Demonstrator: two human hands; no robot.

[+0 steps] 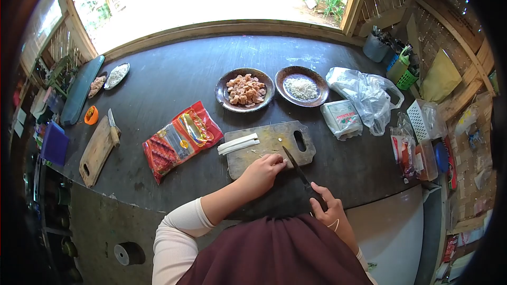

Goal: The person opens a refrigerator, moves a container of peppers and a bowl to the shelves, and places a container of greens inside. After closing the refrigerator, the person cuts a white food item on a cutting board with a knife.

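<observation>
My right hand (328,208) is wrapped round the handle of a kitchen knife (297,165), whose dark blade points up and left over the chopping board (248,167). Low on the board, my left hand (265,170) is closed with its fingertips pressed together. A small pale bit shows at those fingertips, too small to name. Long white strips (238,144) lie side by side on the board's left part. Tiny pale scraps and a small white piece (280,139) are scattered near a yellow stain on the wood.
Behind the board stand a plate of sliced sausage-like pieces (246,89) and a plate of white shreds (301,88). A red food packet (182,140) lies left, plastic bags (367,95) right. Another knife (112,125) rests on a second wooden board (99,153) at far left.
</observation>
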